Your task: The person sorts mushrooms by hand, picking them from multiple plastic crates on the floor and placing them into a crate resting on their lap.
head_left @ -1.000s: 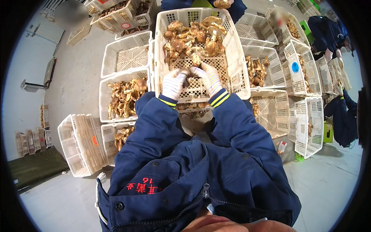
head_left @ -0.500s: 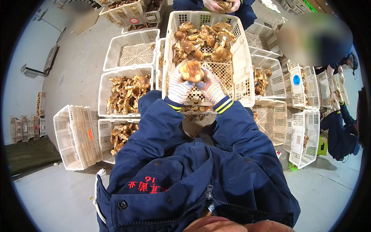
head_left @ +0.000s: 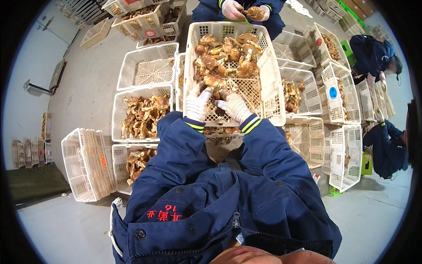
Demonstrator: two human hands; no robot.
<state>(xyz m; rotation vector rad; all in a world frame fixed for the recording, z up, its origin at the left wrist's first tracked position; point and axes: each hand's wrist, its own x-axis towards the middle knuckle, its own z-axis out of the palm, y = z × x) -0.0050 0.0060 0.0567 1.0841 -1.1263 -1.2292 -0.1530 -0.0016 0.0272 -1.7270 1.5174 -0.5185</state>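
Both my hands wear striped knit gloves and are over the near part of a white plastic crate. A brown-capped mushroom is held between them, its cap facing up and away from me. My left hand is closed on its left side. From the right, my right hand grips near the stem, with fingertips partly hidden by the mushroom. Beyond them, several brown mushrooms lie in the far half of the crate; its near floor shows bare lattice.
Opposite me, a co-worker's gloved hands hold a mushroom. On my left are a crate of mushrooms, a crate with a bare lattice floor and nested crates. More crates stand on my right, near other people.
The mushroom in my hands has tilted, its cap now turned away from me, and my fingers have shifted round it. The view has shifted slightly; the co-worker's hands opposite show more fully.
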